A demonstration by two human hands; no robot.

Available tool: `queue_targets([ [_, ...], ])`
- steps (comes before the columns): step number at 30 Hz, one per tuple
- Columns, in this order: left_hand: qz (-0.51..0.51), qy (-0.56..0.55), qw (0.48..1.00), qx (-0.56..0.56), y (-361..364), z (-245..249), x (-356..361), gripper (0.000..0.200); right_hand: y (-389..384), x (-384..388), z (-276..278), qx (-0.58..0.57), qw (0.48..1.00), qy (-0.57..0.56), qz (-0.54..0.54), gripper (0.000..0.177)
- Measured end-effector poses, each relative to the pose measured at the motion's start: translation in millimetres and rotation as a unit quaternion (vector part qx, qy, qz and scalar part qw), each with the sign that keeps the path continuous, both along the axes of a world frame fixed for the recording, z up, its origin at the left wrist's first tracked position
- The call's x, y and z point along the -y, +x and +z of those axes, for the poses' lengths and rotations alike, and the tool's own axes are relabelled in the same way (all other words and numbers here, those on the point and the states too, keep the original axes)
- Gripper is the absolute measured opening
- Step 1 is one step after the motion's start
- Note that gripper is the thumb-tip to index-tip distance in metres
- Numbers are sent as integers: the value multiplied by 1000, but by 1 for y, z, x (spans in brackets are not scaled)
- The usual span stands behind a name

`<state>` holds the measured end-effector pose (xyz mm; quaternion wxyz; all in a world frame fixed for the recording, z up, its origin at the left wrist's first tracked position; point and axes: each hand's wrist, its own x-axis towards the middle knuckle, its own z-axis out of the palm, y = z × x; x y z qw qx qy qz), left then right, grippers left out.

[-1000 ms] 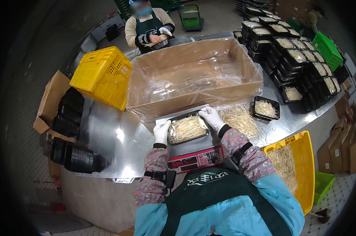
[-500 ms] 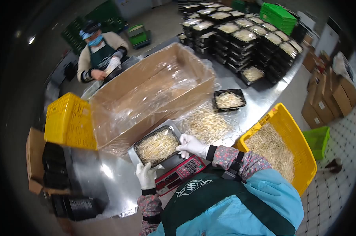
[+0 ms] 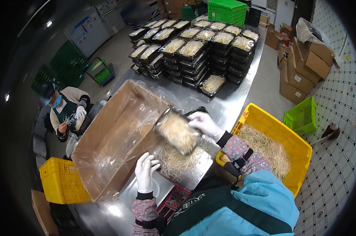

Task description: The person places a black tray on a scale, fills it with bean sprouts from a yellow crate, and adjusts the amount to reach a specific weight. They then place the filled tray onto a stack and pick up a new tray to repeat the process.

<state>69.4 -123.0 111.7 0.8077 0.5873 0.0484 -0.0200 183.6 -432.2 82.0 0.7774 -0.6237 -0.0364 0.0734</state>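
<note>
My right hand [image 3: 206, 125], white-gloved, grips the right edge of a black plastic tray [image 3: 177, 131] full of pale, thin strands that look like bean sprouts. The tray is tilted, blurred by motion and held above the table. My left hand [image 3: 145, 170], also gloved, is empty with fingers apart, above the bare metal pan of a red weighing scale [image 3: 174, 202]. Beneath the held tray lies a loose pile of sprouts [image 3: 176, 163]. Another black tray [image 3: 197, 111] is mostly hidden behind the held tray and my right hand.
A plastic-lined cardboard box [image 3: 107, 137] stands left of the pile. Stacks of filled trays [image 3: 193, 49] cover the far table. A yellow crate [image 3: 260, 149] of sprouts is on my right, another yellow crate [image 3: 64, 181] on the left. A co-worker [image 3: 68, 108] holds a tray beyond the box.
The tray has been lifted off the scale and moved up and to the right in my right hand. My left hand has let go of it. The view has turned.
</note>
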Motion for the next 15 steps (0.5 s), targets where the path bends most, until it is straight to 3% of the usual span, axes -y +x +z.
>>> queue_targets([
  [2, 0, 11, 999, -33, 16, -11, 16, 32, 51, 46, -47, 50, 978, 70, -192, 25],
  [4, -3, 19, 999, -49, 26, -35, 22, 33, 106, 84, -81, 161, 910, 64, -376, 24],
  [7, 13, 25, 997, -78, 35, -51, 39, 31, 177, 135, -101, 26, 899, 104, -425, 30],
  [9, 11, 35, 994, -99, 39, -59, 45, 30, 206, 144, -120, -63, 897, 92, -429, 37],
  [10, 11, 40, 994, -106, 42, -64, 47, 30, 208, 143, -129, -88, 902, 34, -421, 35],
  [12, 17, 61, 991, -121, 47, -71, 50, 31, 209, 140, -139, -127, 895, 74, -421, 33],
  [15, 15, 74, 986, -151, 55, -79, 52, 32, 217, 146, -177, -119, 839, 61, -528, 33],
])
